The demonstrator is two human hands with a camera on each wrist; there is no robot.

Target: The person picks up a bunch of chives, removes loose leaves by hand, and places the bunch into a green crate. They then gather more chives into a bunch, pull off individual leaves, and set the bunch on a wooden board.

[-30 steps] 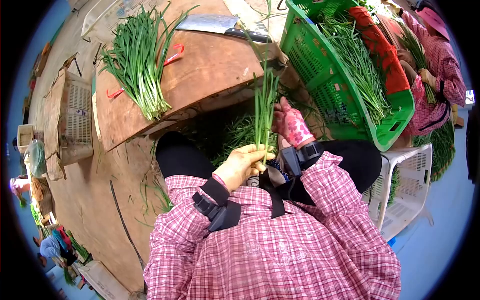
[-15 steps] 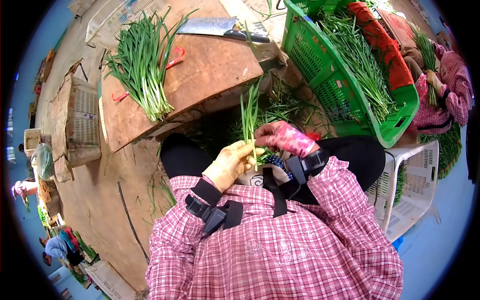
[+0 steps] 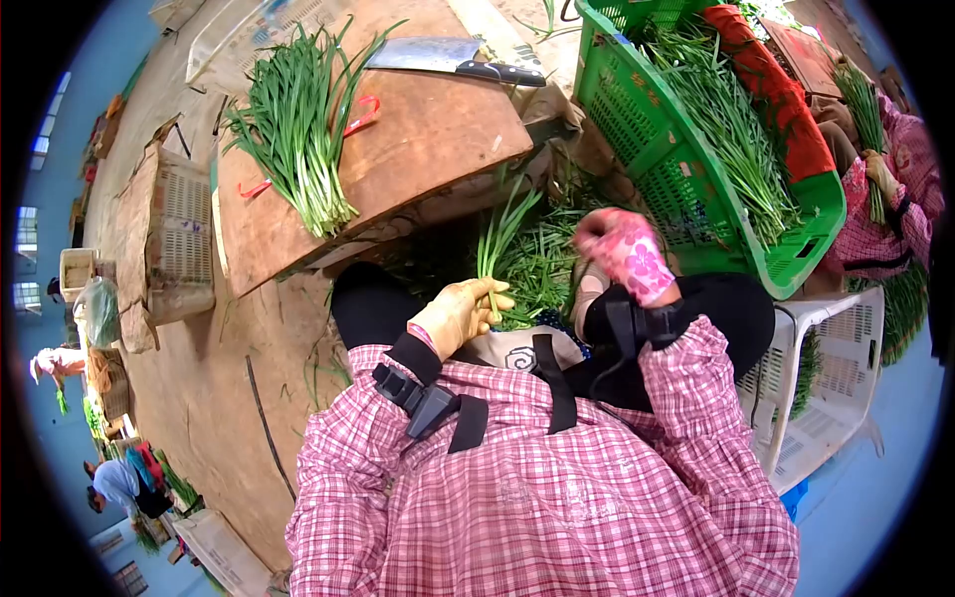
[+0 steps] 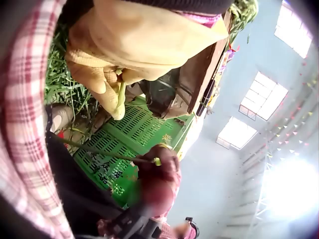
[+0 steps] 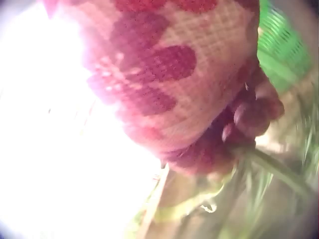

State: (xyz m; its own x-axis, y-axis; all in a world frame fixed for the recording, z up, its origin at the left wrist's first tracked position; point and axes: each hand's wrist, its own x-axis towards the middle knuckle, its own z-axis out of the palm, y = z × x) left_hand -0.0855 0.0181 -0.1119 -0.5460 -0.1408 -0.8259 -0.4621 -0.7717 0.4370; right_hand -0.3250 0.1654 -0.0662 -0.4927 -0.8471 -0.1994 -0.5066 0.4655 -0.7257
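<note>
My left hand [image 3: 458, 313], in a yellow glove, pinches a few garlic chives [image 3: 502, 239] near their pale base, leaves pointing up and away above my lap. To its right and apart from it is my right hand [image 3: 632, 254], in a pink flowered glove with curled fingers. The left wrist view shows a single long green stalk [image 4: 94, 148] pinched in that right hand, and the right wrist view has the same stalk [image 5: 279, 172] coming out from between its fingers. A pale stem end [image 4: 121, 97] shows between the left thumb and fingers.
A chive bundle [image 3: 298, 129] lies on the wooden board [image 3: 428, 159] beside a cleaver [image 3: 423, 53] and red ties. A green crate [image 3: 686, 189] of chives stands at the right, near a white crate [image 3: 831, 348]. Loose leaves [image 3: 547, 259] lie between my legs.
My right hand came over to the chives in my left hand, then drew away to the right with a stalk. The chives in the left hand look fewer.
</note>
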